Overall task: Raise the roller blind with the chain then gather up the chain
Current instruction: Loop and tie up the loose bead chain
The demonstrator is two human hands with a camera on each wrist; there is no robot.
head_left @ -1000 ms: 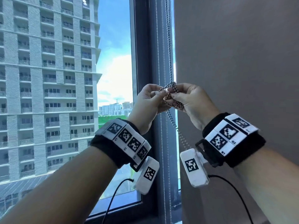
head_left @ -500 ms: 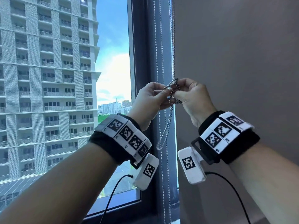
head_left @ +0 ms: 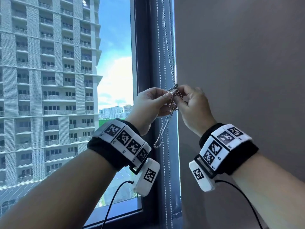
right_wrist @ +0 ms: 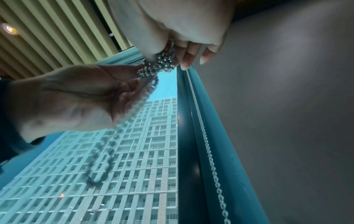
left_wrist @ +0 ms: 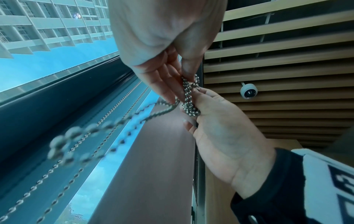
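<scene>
up high, left hand [head_left: 148,104] and right hand [head_left: 191,103] fingers pinch the bunched chain [head_left: 173,98]; a loop dangles below.

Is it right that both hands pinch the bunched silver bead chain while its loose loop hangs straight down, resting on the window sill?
Not quite. In the head view the left hand and right hand pinch the bunched silver bead chain, but its loose loop dangles in mid-air, well above the sill.

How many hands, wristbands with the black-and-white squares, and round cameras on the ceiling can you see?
Hands: 2, the left hand and the right hand, both pinching the bunched bead chain
Wristbands with square markers: 2, left wristband and right wristband
Round ceiling cameras: 1, ceiling camera
Total: 5
</scene>
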